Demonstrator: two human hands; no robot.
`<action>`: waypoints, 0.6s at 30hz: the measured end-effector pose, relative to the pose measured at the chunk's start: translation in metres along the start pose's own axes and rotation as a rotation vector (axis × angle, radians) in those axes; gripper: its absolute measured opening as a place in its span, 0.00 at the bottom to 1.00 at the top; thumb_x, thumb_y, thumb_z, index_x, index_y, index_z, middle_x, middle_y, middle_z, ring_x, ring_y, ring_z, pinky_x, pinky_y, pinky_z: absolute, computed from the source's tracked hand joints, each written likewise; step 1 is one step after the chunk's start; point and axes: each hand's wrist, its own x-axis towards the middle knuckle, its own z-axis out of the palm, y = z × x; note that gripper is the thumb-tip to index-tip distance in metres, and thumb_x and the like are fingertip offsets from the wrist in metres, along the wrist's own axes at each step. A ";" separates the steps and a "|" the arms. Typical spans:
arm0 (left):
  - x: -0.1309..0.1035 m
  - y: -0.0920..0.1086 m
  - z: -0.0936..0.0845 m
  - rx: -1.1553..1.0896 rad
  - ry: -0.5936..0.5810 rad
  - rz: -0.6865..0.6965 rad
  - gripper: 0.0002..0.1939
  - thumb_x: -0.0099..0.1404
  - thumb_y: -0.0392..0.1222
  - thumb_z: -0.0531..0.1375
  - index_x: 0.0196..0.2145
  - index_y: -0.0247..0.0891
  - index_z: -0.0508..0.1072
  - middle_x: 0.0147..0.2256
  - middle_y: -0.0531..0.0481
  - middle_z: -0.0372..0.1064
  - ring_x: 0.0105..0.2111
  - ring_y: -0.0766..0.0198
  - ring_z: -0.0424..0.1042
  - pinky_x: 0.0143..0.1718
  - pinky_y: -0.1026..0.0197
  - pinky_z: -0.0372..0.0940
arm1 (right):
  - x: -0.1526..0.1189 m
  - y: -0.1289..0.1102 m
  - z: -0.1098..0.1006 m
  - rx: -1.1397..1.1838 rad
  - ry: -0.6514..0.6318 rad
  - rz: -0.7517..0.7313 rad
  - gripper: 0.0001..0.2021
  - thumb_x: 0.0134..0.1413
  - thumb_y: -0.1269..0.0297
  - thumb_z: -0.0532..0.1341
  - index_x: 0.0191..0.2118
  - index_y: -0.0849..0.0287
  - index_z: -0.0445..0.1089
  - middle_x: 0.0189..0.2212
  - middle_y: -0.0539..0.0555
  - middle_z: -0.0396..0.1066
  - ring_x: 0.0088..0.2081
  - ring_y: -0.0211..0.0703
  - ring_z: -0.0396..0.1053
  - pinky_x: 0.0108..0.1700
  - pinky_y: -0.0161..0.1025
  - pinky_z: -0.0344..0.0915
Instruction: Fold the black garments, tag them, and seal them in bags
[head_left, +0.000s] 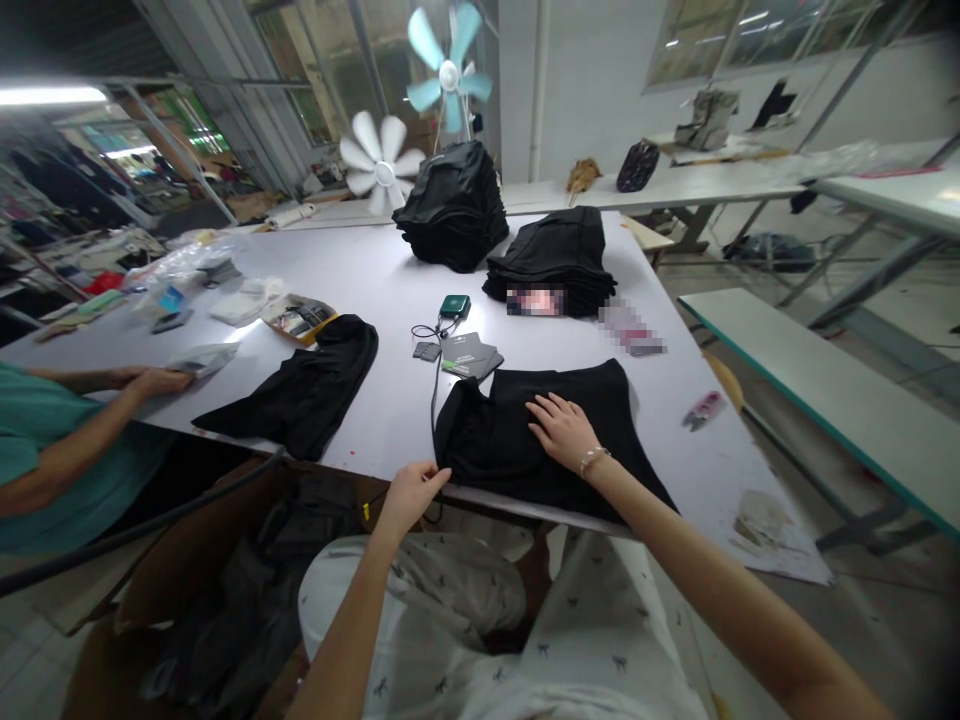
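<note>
A black garment [555, 440] lies spread along the near edge of the white table [390, 390]. My right hand [562, 430] rests flat on its upper middle, fingers spread. At the garment's lower left corner, my left hand [412, 495] pinches the black cloth at the table edge between thumb and fingers. Grey cards [469, 355] lie just beyond the garment, beside a small green device [454, 307] with a dark cable. Another black garment [307, 385] lies crumpled to the left.
Two black garment stacks [456, 205] [559, 255] stand at the back. Pink-handled snips [703, 410] lie on the right. On the left, a person in a green top holds a plastic packet [202, 358]. A dark box [225, 590] stands below the table edge.
</note>
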 end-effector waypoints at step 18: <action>0.041 0.019 -0.025 0.391 0.150 -0.114 0.18 0.61 0.50 0.47 0.25 0.39 0.72 0.27 0.46 0.71 0.29 0.61 0.68 0.26 0.65 0.51 | 0.008 -0.078 0.024 0.114 -0.206 -0.456 0.23 0.57 0.57 0.46 0.58 0.56 0.52 0.58 0.54 0.51 0.58 0.51 0.46 0.55 0.53 0.44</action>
